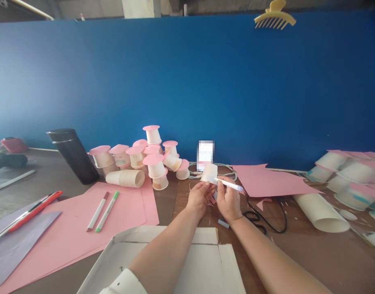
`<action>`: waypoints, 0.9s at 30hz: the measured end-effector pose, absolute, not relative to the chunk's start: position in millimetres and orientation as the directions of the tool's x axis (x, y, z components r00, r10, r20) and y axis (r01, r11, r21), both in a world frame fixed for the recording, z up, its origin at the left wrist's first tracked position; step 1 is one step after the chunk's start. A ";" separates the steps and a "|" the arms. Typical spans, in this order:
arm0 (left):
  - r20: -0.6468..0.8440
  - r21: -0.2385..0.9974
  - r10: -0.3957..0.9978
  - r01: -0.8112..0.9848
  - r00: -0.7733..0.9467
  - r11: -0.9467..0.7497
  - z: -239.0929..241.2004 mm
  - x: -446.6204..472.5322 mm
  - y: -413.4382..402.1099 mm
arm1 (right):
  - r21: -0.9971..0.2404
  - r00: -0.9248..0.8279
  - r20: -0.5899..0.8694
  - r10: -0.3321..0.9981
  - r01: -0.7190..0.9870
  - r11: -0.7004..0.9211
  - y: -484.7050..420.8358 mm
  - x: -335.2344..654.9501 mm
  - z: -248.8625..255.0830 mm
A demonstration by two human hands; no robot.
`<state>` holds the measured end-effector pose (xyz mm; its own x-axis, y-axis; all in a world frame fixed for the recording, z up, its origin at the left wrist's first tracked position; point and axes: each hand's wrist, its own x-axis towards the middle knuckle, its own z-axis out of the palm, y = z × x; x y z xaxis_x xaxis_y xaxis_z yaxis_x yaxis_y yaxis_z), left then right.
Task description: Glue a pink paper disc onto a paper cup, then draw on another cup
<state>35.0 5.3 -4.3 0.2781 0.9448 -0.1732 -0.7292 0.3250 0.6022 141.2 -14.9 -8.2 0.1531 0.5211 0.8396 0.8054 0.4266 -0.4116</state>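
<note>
In the middle of the head view, my left hand (200, 198) grips a small white paper cup (209, 173), held upside down by its lower rim. My right hand (227, 200) pinches a white marker (230, 184) whose left end meets the cup's right side. The marker's bluish end points right. Whether the cup bears a drawn mark cannot be made out. Just behind the cup stands a phone (206, 152) with a blurred screen. Under my forearms lies a white cardboard sheet (211, 261).
Left are pink-topped paper cups (153, 165), a nested cup stack (126, 178), a black bottle (74, 157), pink paper (74, 228), two markers (103, 211) and an orange-red cutter (37, 210). Right are pink paper (273, 181), a paper tube (323, 214), a black cable (277, 228) and more cups (358, 175).
</note>
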 end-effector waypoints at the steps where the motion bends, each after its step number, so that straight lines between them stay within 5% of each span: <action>1: -0.166 0.602 0.945 -0.730 0.282 0.324 -5.0 35.2 5.6 | -0.413 0.151 0.837 0.526 0.806 0.425 -14.7 141.3 -8.7; 27: -0.132 0.665 0.936 -0.672 0.325 0.327 -6.1 34.1 5.2 | -0.358 0.106 0.843 0.527 0.842 0.404 -15.9 142.7 -9.8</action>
<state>34.1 5.2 -6.1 0.3248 0.9365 -0.1324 -0.6717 0.3269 0.6647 142.7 -15.9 -9.8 0.1063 0.5266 0.8435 0.8418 0.4037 -0.3582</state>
